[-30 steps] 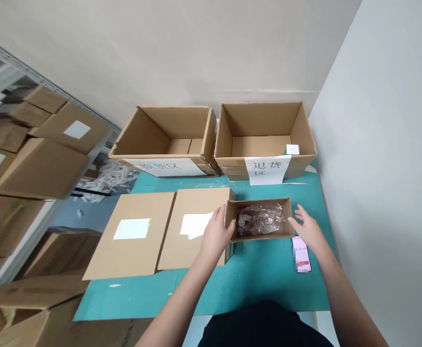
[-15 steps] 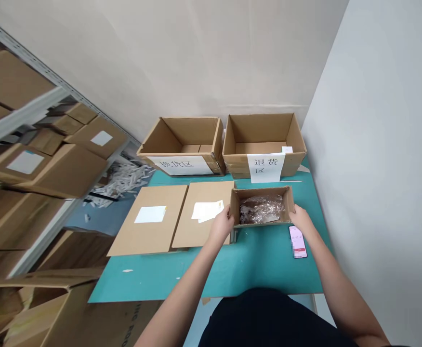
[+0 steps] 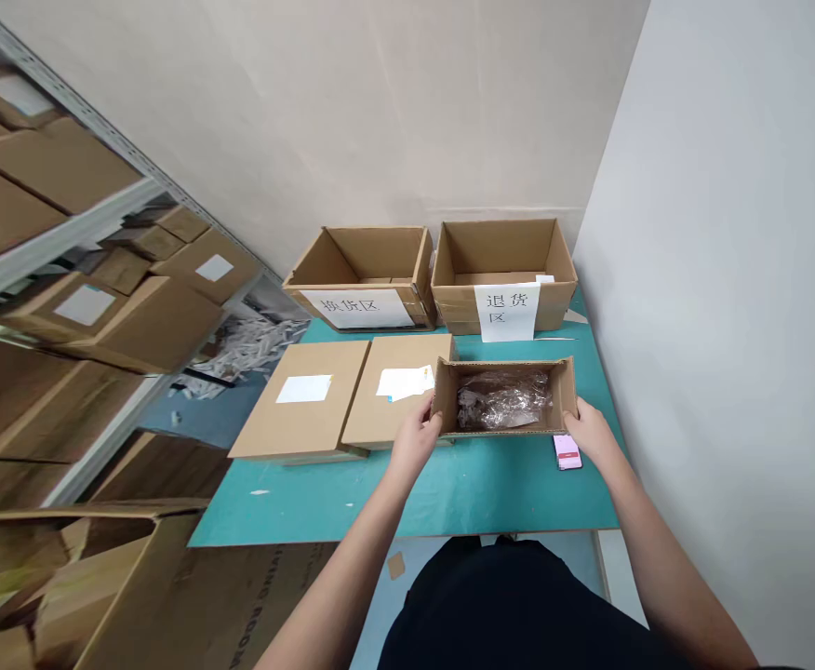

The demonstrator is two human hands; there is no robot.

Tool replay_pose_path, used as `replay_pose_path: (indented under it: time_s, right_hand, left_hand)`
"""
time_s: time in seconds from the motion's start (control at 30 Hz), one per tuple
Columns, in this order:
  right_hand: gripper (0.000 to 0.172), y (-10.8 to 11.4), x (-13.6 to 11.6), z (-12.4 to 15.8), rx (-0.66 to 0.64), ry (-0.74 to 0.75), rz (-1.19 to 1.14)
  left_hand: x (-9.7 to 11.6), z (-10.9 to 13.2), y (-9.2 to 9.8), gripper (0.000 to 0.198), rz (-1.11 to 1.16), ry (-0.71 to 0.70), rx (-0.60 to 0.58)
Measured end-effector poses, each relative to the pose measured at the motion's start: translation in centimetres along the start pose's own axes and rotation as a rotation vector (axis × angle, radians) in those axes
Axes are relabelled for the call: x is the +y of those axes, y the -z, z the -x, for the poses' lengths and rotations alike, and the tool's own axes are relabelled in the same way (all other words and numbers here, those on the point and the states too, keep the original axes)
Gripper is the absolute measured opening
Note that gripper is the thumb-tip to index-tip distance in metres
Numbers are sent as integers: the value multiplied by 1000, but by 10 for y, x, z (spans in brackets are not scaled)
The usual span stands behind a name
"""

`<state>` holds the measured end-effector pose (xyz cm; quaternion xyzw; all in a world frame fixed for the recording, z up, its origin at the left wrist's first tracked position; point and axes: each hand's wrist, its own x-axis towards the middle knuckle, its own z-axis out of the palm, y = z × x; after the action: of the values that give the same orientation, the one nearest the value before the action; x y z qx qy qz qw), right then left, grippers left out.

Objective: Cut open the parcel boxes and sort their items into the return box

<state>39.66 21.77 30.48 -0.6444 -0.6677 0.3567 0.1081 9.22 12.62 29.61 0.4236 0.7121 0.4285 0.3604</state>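
Fingers [image 3: 427,411] on a cardboard box [image 3: 503,367], teal tabletop [image 3: 407,498], white walls [image 3: 714,279].

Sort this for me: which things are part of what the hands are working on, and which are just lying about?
Being worked on:
left hand and right hand, holding the open cardboard box
plastic-wrapped item inside it

Lying about:
two flat cardboard panels
pink phone
two labelled cartons
teal mat
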Motion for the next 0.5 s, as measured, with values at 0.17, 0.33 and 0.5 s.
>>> replay_pose_path:
  time_s: [0.17, 0.33, 0.5]
  right_hand:
    - [31, -12, 15, 7, -24, 7, -51]
    - [32, -29, 31, 16, -10, 5, -127]
    - [40, -42, 44, 31, -20, -6, -180]
  left_hand:
    - [-15, 9, -5, 54, 83, -64, 28]
    - [-33, 19, -8, 52, 137, -72, 54]
    - [-54, 30, -13, 56, 166, 14, 102]
